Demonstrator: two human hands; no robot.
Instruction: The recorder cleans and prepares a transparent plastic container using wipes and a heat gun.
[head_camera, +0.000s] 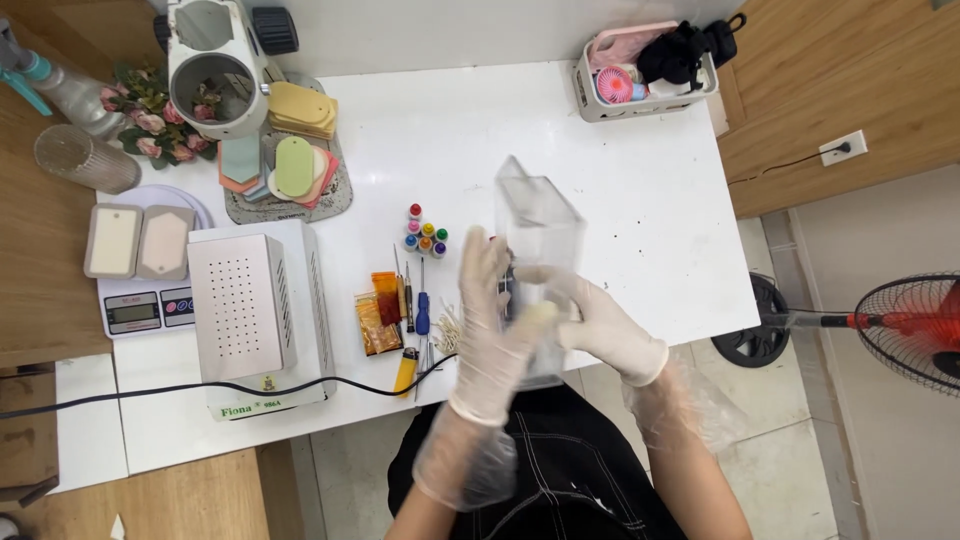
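Note:
Both my hands wear thin white gloves with loose clear plastic sleeves over the forearms. A tall clear plastic box (541, 222) stands tilted above the front of the white table (640, 200). My left hand (492, 305) is blurred and lies flat against the box's left side. My right hand (590, 310) grips the box's lower part from the right, thumb across its front. Something dark shows through the box wall between my hands; I cannot tell what it is.
Screwdrivers and small tools (418, 305) and orange packets (380, 310) lie left of my hands. Little coloured bottles (425, 230) stand behind them. A white machine (255, 310), scale (145, 305), microscope (215, 65), a basket (645, 70) and a floor fan (915, 325) surround the table.

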